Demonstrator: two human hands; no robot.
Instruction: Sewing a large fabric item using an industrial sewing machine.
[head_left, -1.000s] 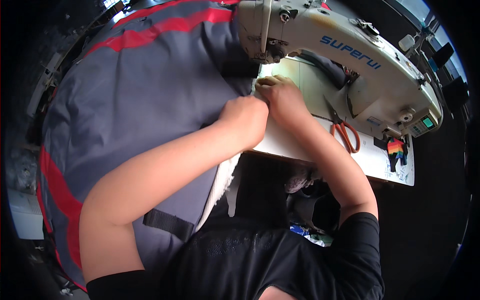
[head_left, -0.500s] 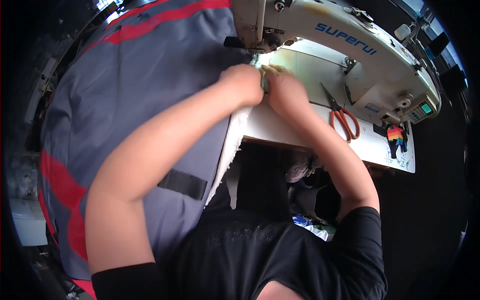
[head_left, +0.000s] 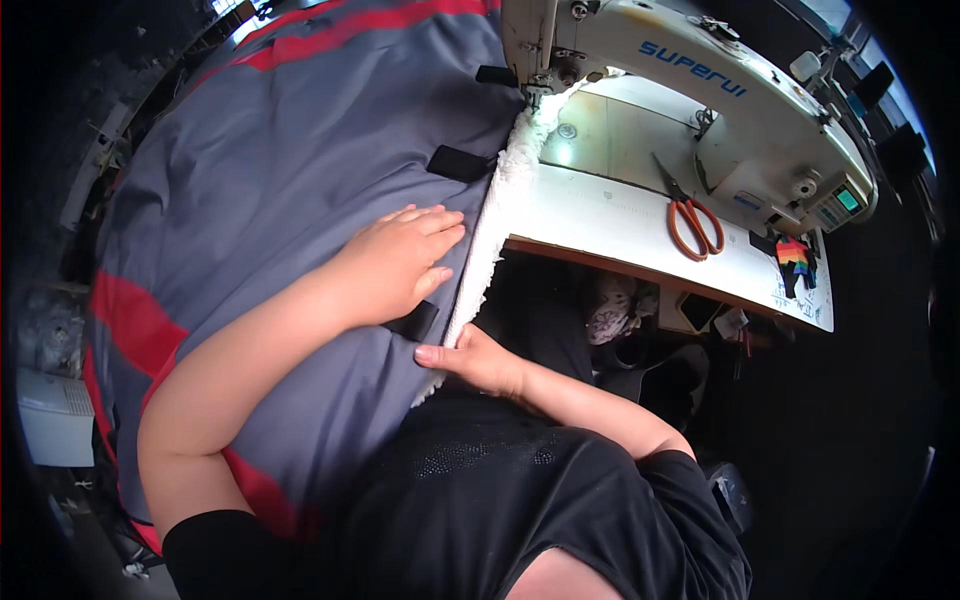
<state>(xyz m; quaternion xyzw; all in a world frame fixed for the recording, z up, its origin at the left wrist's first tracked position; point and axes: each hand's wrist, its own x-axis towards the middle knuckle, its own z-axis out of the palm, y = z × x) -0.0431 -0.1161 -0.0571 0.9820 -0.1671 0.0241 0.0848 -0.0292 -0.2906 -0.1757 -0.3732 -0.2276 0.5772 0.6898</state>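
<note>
Grey fabric point(head_left: 300, 180) is sliding back: both hands are leaving the needle at twelve o'clock, left hand point(head_left: 405, 262) spreading flat, right hand point(head_left: 480, 362) pinching the fleece edge point(head_left: 500, 190).

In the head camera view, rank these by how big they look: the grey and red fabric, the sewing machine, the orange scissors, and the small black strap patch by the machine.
1. grey and red fabric, by far the largest, though it lies near the camera.
2. sewing machine.
3. orange scissors and black strap patch look about alike, so I won't rank them.

Bright overhead light, sharp centre, glare on tabletop, dark fisheye-bent rim
</note>
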